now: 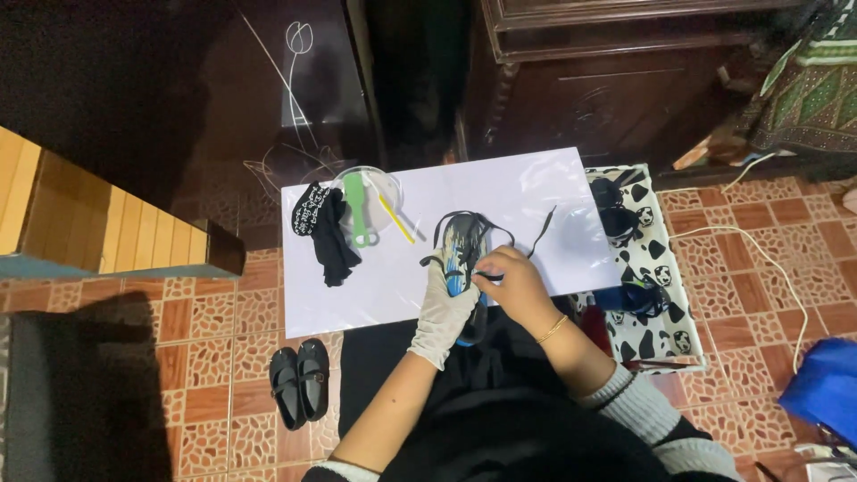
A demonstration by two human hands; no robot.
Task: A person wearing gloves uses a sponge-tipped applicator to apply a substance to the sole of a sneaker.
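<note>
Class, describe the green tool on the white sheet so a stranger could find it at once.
Start at the white sheet on the tiled floor. At its top left stands a clear round bowl; the green brush lies across it, beside a black cloth. It is the only green thing there.

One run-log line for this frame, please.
left hand: gloved, holds shoe | right hand: bare, at shoe's laces | sheet: cloth, green brush

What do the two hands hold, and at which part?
The gloved left hand grips a blue-and-black shoe around its middle; the bare right hand pinches something at its side, too small to tell.
</note>
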